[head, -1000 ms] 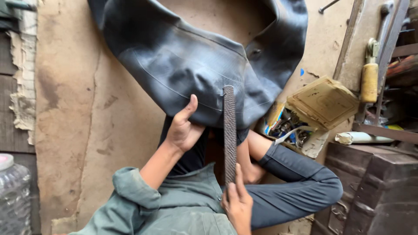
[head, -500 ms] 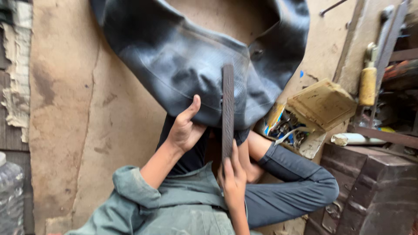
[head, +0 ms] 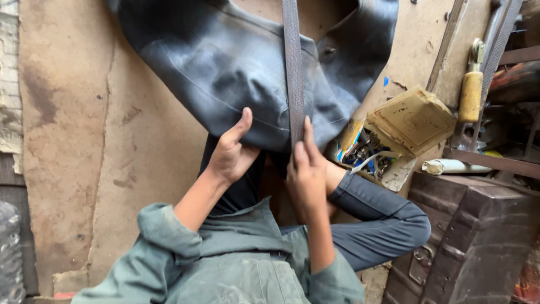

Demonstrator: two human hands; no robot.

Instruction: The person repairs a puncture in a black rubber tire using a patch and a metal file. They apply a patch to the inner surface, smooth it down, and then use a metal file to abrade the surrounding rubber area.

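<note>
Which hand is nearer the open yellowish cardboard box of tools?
Right. The right hand grips the long grey metal rasp, just left of the cardboard box; the left hand holds the black rubber inner tube farther left.

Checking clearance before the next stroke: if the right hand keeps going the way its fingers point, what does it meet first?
The right hand points up along the long flat rasp it grips. Going straight on, it would likely first meet the black inner tube under the rasp, though depth is unclear.

A bare, stained concrete floor (head: 84,141) fills the frame's left; a large black rubber inner tube (head: 225,67) lies on it at top centre; an open cardboard box of clutter (head: 394,129) sits right of centre.
</note>
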